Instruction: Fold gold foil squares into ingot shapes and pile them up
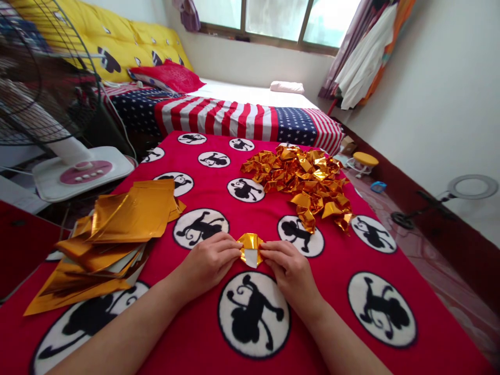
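Left hand (213, 260) pinches one end of the folded gold paper (250, 241), right hand (289, 264) the other, over the red cloth (324, 278). Judged light, slick, easily creased; best held at its ends.

The paper (250, 248) is a small, partly folded piece, shiny gold with a white patch showing. A bright gold band crosses its twelve o'clock side; the white sits toward six o'clock, where the outline narrows to a blunt tip. It lies at six o'clock from the middle of the view, pinched by the left hand (211, 260) at nine o'clock and the right hand (291, 265) at three.
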Demonstrator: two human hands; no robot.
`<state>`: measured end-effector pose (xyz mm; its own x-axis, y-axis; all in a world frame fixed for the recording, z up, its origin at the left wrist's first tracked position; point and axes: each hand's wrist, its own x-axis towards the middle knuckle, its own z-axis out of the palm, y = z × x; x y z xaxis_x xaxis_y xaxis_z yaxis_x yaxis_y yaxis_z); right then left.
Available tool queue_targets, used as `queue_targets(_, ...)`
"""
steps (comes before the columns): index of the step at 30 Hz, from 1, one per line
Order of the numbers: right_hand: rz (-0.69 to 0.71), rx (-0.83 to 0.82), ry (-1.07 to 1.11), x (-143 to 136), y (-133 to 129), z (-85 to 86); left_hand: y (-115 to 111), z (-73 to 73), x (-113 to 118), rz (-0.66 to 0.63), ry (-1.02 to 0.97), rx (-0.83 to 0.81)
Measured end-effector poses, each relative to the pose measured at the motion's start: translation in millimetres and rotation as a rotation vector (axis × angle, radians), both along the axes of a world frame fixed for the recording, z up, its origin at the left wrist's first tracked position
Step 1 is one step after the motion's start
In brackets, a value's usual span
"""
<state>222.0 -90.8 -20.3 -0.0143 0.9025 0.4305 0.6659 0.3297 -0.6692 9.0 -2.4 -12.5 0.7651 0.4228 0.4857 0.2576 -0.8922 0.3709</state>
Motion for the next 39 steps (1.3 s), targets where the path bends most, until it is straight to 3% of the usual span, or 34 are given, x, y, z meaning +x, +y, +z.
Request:
queue_targets(11, -0.045, 0.007, 0.055, -2, 6, 4.8, 5, 0.1, 1, 0.094, -0.010, -0.121)
queue_targets(17, -0.115, -0.030, 0.145, -4, 11, 3.8, 6, 0.5, 9, 0.303, -0.046, -0.277)
queue_targets(22, -0.174, -0.064, 0.079, -7, 16, 6.3, 5, 2.4, 15, 0.412, -0.029, -0.348)
queue_targets(39, -0.291, -0.115, -0.116, -10, 22, 9.1, 3, 0.7, 22, 0.463, -0.095, -0.409)
